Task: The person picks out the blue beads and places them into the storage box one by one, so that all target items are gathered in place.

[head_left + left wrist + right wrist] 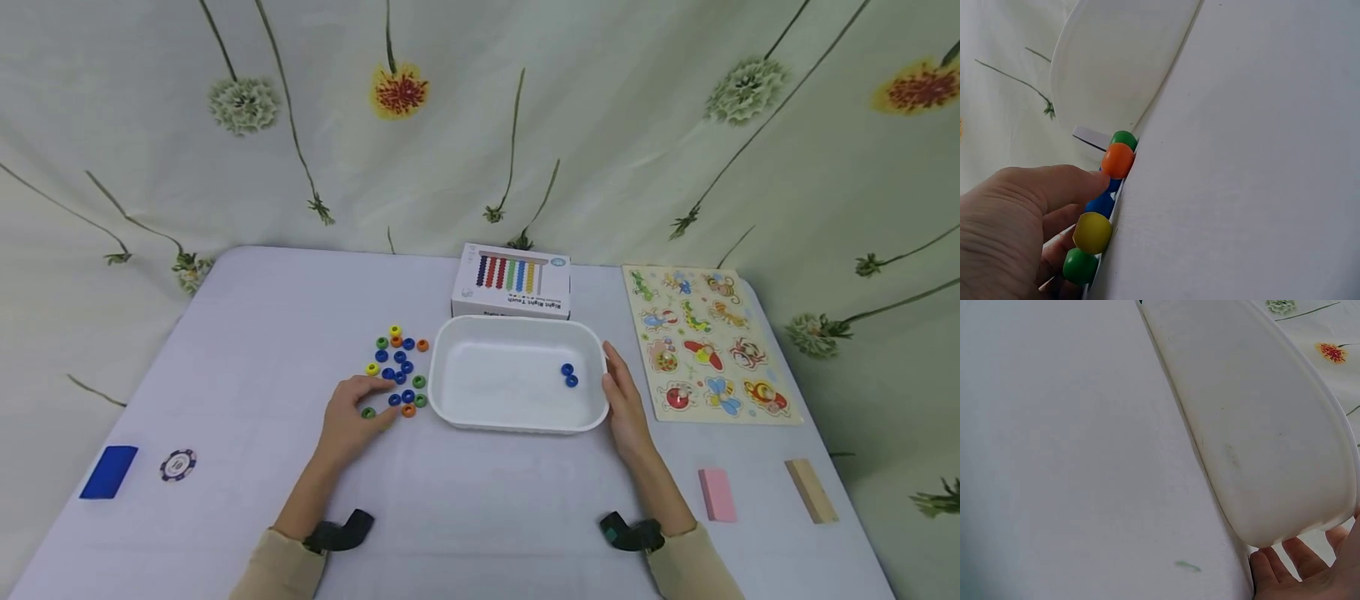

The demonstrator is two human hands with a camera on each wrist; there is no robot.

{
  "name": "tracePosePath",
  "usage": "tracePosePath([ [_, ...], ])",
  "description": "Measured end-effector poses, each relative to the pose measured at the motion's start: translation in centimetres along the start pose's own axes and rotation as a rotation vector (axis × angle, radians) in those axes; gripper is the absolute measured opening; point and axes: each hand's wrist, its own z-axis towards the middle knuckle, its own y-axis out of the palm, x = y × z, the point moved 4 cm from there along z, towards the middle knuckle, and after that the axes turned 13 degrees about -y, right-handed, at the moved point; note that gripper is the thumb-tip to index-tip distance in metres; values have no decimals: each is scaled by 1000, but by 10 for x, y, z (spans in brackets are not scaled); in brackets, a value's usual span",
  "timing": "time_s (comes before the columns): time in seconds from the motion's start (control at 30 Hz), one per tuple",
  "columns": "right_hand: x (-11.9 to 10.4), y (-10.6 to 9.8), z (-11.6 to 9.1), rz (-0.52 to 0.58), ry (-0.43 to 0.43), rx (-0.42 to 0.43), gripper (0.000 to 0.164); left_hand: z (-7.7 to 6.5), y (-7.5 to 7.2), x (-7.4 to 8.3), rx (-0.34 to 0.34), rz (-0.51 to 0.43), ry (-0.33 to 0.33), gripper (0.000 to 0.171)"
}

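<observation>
My left hand [356, 417] is at the near side of a loose group of small beads, with thumb and index finger spread on either side of a blue bead [394, 400]. In the left wrist view its thumb tip is right by blue beads, near an orange bead [1117, 160] and a yellow bead [1092, 233]. A white plastic tray [495, 423] stands right of the group, with two blue beads [567, 370] inside near its right end. My right hand [627, 408] rests against the tray's right end, its fairly straight fingers [1302, 559] touching the outer wall.
Behind the tray stands a printed box [512, 282]. To the right are an insect puzzle board [708, 346], a pink block [717, 495] and a wooden block [812, 492]. A blue card [109, 472] and a poker chip [177, 466] lie at the left.
</observation>
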Motion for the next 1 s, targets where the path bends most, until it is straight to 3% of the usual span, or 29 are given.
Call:
tracePosePath([
  [0.23,0,-1,-2,-9,-4,2,45,-1,2,6,29,94,10,24],
  [0.4,-7,2,-2,-15,22,2,45,8,-8,12,82,70,-10,22],
  [0.53,-21,6,-3,0,42,8,44,22,-14,50,79,-9,-16,24],
  [0.6,-20,5,-3,8,34,9,44,30,-8,75,30,-47,-1,24],
  [0.63,-22,5,-3,14,32,8,45,30,-5,96,-31,-76,-8,24],
  [0.73,-16,4,-2,18,17,2,45,38,21,135,-169,-116,31,24],
  [0.83,-6,2,-1,16,11,-1,45,45,56,163,-293,-133,29,23],
  [1.0,3,-1,1,6,-4,1,45,57,113,180,-422,-170,-22,22],
])
